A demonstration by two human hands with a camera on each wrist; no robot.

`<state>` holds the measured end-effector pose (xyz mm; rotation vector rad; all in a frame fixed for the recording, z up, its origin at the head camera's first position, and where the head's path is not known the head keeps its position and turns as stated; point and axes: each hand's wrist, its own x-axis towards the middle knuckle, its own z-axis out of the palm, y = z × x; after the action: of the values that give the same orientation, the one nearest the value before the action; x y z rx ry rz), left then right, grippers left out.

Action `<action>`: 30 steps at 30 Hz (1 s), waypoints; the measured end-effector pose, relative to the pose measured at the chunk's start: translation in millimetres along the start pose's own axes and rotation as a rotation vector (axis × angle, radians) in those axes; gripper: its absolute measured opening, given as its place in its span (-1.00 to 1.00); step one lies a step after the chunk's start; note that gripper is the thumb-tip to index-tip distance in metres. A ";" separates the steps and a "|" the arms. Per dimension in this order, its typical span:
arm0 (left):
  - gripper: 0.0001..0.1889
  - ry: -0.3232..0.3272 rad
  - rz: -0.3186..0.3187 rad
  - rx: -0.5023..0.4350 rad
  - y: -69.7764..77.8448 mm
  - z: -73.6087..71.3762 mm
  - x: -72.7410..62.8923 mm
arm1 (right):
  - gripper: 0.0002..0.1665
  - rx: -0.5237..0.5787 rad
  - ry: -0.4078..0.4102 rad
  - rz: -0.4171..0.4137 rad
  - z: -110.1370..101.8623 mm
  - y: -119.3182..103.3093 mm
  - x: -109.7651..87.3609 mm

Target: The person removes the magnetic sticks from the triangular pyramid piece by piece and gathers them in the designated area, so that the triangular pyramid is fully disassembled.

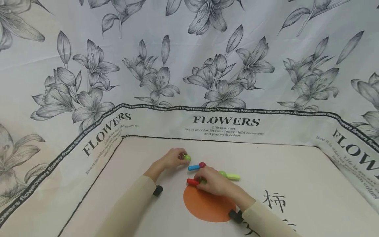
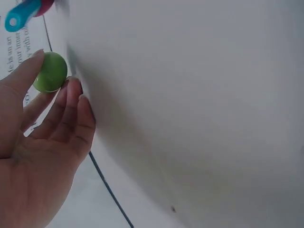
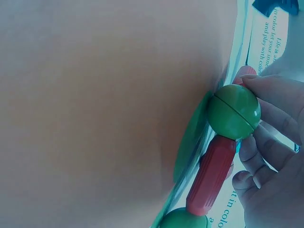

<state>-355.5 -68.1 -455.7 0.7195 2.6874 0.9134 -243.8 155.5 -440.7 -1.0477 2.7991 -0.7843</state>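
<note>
Between thumb and fingers, my left hand [image 1: 174, 158] pinches a green ball [image 2: 51, 72]. Right of it lies a blue stick [image 1: 193, 167] with a red ball [image 1: 202, 165] at its end. My right hand [image 1: 214, 181] grips another green ball [image 3: 234, 112]. A red stick [image 1: 192, 182] sticks out left of those fingers. In the right wrist view, a ribbed red stick [image 3: 211, 175] runs from the gripped ball to one more green ball [image 3: 184, 218]. Beyond the right hand in the head view is a green ball [image 1: 222, 173] with a yellow-green stick [image 1: 233, 176].
The pale table cover [image 1: 142, 210] bears an orange disc print [image 1: 207, 205] beneath the right hand and black characters [image 1: 274, 200] at the right. A flower-printed curtain [image 1: 219, 72] rises behind and on both sides. Dark devices [image 1: 158, 190] sit at both wrists.
</note>
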 end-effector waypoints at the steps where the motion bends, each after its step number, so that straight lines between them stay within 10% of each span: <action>1: -0.65 0.000 -0.008 0.003 -0.4 1.6 5.0 | -0.82 0.004 0.002 -0.003 1.0 -0.3 -1.0; 16: -0.64 0.062 -0.122 -0.015 19.6 12.6 57.9 | -0.81 -0.007 -0.006 0.008 4.5 -0.7 -5.9; 30: -0.44 0.023 -0.072 -0.008 9.2 1.3 39.7 | -0.82 0.028 -0.002 0.004 -4.3 2.6 -10.0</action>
<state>-385.7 -40.7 -452.7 0.6098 2.7090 0.9205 -238.6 165.3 -439.4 -1.0371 2.7795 -0.8196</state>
